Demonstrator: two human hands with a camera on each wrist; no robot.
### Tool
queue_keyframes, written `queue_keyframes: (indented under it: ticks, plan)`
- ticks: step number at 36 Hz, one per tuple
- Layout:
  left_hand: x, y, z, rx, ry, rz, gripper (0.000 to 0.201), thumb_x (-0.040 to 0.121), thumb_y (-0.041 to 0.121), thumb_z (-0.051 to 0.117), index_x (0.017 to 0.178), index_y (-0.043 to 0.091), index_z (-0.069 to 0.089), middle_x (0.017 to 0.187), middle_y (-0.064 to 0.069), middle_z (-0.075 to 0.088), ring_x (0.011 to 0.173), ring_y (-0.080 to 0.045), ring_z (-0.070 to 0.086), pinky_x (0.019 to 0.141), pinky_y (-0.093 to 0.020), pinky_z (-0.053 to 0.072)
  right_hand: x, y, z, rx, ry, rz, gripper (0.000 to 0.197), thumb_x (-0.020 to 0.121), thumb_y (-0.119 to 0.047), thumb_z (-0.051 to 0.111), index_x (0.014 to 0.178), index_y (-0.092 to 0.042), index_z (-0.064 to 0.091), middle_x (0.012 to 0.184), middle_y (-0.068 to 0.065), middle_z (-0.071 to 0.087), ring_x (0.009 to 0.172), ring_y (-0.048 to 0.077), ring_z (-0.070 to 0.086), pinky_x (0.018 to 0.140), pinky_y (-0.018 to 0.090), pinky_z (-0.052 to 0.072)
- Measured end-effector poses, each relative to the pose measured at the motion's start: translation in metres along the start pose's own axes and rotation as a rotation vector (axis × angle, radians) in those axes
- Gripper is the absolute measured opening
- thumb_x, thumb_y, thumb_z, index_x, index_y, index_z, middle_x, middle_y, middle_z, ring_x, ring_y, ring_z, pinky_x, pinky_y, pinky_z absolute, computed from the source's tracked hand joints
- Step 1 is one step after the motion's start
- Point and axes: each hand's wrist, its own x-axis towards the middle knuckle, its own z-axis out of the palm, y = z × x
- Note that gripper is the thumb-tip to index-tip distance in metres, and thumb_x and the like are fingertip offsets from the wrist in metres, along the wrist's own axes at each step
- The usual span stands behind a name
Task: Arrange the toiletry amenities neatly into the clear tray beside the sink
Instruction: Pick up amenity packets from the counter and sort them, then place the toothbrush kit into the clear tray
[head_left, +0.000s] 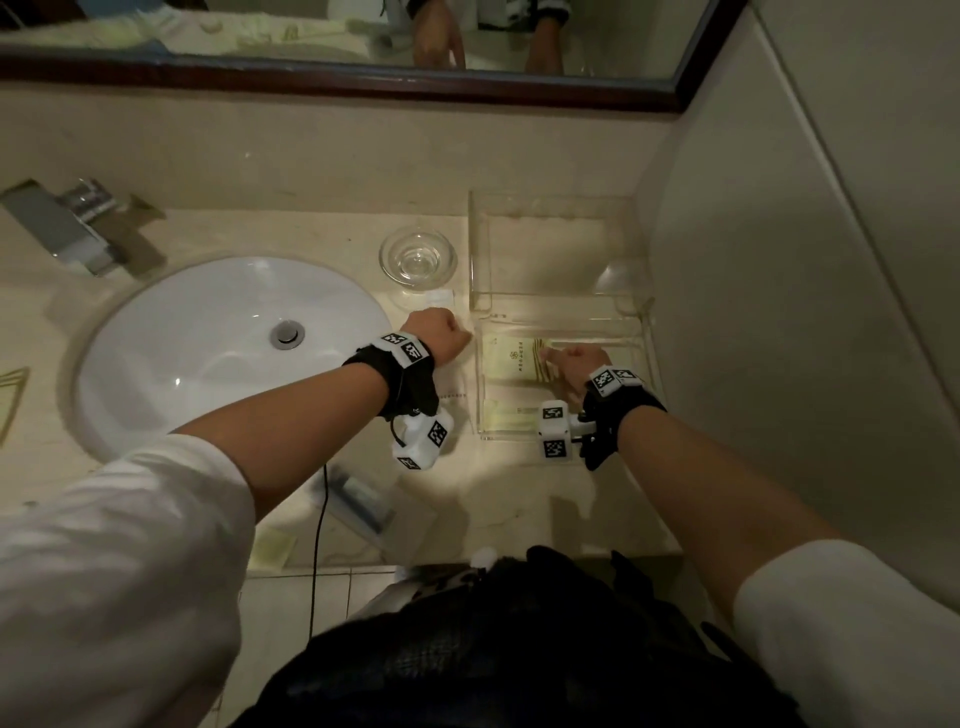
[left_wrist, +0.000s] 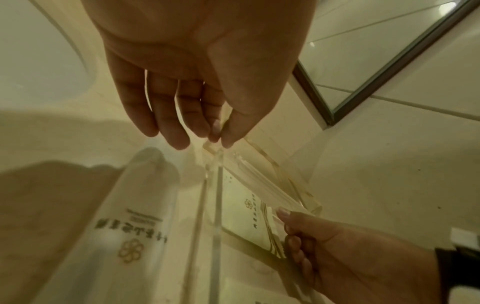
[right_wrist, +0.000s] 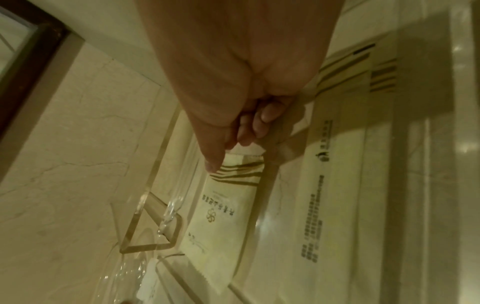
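Centre right of frame: my left hand (head_left: 439, 332) pinches a corner of the clear tray (head_left: 550, 196), apparently steadying it, while my right hand (head_left: 576, 361) pinches the striped end of a cream sachet (head_left: 511, 358), squaring it inside the front compartment.

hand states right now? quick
Left hand: pinches the tray corner, thumb and forefinger.
Right hand: fingers curled, holds a packet inside the tray.

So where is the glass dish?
In the head view, the glass dish stands right of the sink, left of the clear tray, beyond the left hand.
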Motion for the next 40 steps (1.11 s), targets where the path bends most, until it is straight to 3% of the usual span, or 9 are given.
queue_keyframes:
  ticks: [4,8,13,15,18,23,29,33,40]
  plan:
    - [-0.002,-0.016,-0.007,-0.064,0.007,-0.050,0.018,0.090,0.033,0.053,0.088,0.015,0.054,0.091,-0.008,0.064,0.091,-0.025,0.062,0.075,-0.030,0.043,-0.001,0.007,0.000,0.114,0.005,0.012,0.028,0.078,-0.040,0.074,0.068,-0.017,0.060,0.065,0.007,0.062,0.051,0.020,0.050,0.065,0.038,0.051]
    - [-0.006,-0.030,-0.013,-0.097,0.018,-0.090,0.020,0.089,0.032,0.051,0.091,0.014,0.058,0.094,-0.012,0.069,0.092,-0.029,0.066,0.082,-0.034,0.049,0.002,0.009,0.004,0.167,0.065,-0.010,0.031,0.071,-0.044,0.076,0.071,-0.014,0.066,0.071,0.006,0.066,0.063,0.025,0.059,0.078,0.049,0.056]
    - [-0.009,-0.042,-0.017,-0.144,0.037,-0.098,0.015,0.088,0.026,0.053,0.081,0.014,0.057,0.091,-0.014,0.069,0.091,-0.032,0.067,0.086,-0.038,0.054,-0.023,-0.009,0.013,0.125,0.166,-0.133,0.025,0.084,-0.038,0.068,0.075,-0.017,0.058,0.079,0.002,0.063,0.075,0.021,0.058,0.077,0.038,0.053]
    - [-0.009,-0.046,-0.018,-0.156,0.039,-0.098,0.015,0.088,0.026,0.054,0.078,0.014,0.056,0.089,-0.013,0.068,0.090,-0.032,0.067,0.086,-0.039,0.054,-0.029,-0.014,0.017,0.079,0.194,-0.193,0.024,0.085,-0.037,0.067,0.081,-0.014,0.061,0.085,0.004,0.065,0.080,0.021,0.058,0.071,0.029,0.045]
    - [-0.006,-0.053,-0.020,-0.154,0.038,-0.095,0.018,0.086,0.028,0.055,0.089,0.011,0.061,0.092,-0.014,0.070,0.090,-0.030,0.067,0.086,-0.039,0.055,-0.040,-0.020,0.025,-0.003,0.194,-0.256,0.028,0.085,-0.038,0.066,0.089,-0.010,0.063,0.086,0.003,0.064,0.080,0.019,0.057,0.071,0.026,0.039]
    - [0.001,-0.062,-0.024,-0.136,0.012,-0.082,0.025,0.083,0.029,0.056,0.093,0.008,0.064,0.091,-0.012,0.069,0.090,-0.031,0.067,0.085,-0.040,0.056,-0.059,-0.028,0.040,-0.122,0.195,-0.350,0.025,0.083,-0.038,0.069,0.088,-0.015,0.060,0.082,-0.001,0.064,0.081,0.017,0.059,0.072,0.026,0.043]
    - [0.008,-0.071,-0.029,-0.164,0.010,-0.078,0.026,0.084,0.030,0.058,0.105,0.014,0.057,0.102,-0.012,0.066,0.096,-0.029,0.064,0.089,-0.042,0.054,-0.079,-0.031,0.060,-0.310,0.189,-0.406,0.021,0.082,-0.038,0.069,0.085,-0.018,0.063,0.083,-0.002,0.062,0.077,0.014,0.057,0.068,0.024,0.042]
    - [0.015,-0.077,-0.030,-0.191,-0.008,-0.074,0.027,0.083,0.032,0.060,0.106,0.020,0.055,0.108,-0.011,0.064,0.099,-0.028,0.064,0.092,-0.041,0.053,-0.086,-0.028,0.075,-0.488,0.183,-0.419,0.023,0.082,-0.043,0.068,0.087,-0.020,0.067,0.088,-0.004,0.063,0.086,0.014,0.061,0.078,0.029,0.051]
    - [0.026,-0.080,-0.030,-0.180,-0.074,-0.060,0.037,0.084,0.033,0.058,0.117,0.020,0.053,0.115,-0.013,0.064,0.105,-0.029,0.063,0.095,-0.041,0.051,-0.099,-0.027,0.094,-0.859,0.221,-0.468,0.035,0.084,-0.049,0.063,0.096,-0.019,0.076,0.098,0.003,0.071,0.096,0.020,0.064,0.083,0.031,0.052]
